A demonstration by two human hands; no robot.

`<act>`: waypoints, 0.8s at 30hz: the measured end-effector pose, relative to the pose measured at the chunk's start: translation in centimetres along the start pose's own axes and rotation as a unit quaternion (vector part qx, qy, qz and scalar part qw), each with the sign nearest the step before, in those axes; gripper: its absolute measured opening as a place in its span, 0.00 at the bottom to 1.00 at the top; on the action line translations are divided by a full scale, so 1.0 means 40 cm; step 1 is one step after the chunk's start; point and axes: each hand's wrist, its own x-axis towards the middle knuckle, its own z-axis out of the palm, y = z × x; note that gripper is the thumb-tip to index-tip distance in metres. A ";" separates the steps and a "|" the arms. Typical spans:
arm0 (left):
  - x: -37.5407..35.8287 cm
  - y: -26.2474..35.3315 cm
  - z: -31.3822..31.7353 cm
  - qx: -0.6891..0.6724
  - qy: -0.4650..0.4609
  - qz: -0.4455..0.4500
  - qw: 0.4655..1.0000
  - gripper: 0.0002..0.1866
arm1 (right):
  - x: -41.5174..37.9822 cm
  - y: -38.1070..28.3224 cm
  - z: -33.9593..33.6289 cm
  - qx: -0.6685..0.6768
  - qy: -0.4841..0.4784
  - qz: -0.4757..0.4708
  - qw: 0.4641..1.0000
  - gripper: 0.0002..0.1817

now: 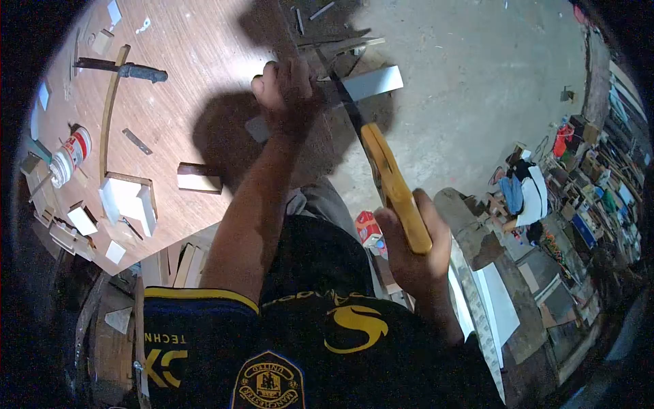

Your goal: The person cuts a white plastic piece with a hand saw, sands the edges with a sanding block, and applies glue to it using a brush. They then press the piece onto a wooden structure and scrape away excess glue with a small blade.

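My right hand (422, 249) is wrapped round the yellow handle of a tool (395, 184) that looks like a saw. Its dark, narrow blade points up and away, passing close to my left hand and across a pale board (373, 83) that juts out past the table edge. At that edge my left hand (286, 92) has its fingers curled; what lies beneath them is in shadow and cannot be made out. A lighter piece (257, 128) shows beside the left wrist, perhaps part of the same board.
On the wooden table (184, 88) lie a knife (143, 72), a curved wood strip (107, 119), a glue bottle (71, 157), a small block (199, 178) and an open box (128, 199). Another person (528, 194) is low down at the right, beside piled scraps.
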 end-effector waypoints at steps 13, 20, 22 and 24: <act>-0.027 -0.001 0.034 -0.013 -0.022 -0.019 0.999 0.20 | -0.042 -0.012 -0.042 -0.008 0.045 -0.070 0.996 0.12; -0.016 0.016 -0.022 -0.027 -0.094 -0.045 0.994 0.21 | -0.042 -0.084 -0.055 0.033 -0.019 0.069 0.997 0.14; -0.015 0.004 -0.001 -0.007 -0.087 -0.026 0.996 0.21 | -0.055 -0.068 -0.067 0.060 -0.013 0.086 0.994 0.17; -0.031 0.005 -0.007 0.017 -0.091 -0.021 0.995 0.20 | -0.092 -0.064 -0.074 0.036 -0.006 0.095 0.995 0.16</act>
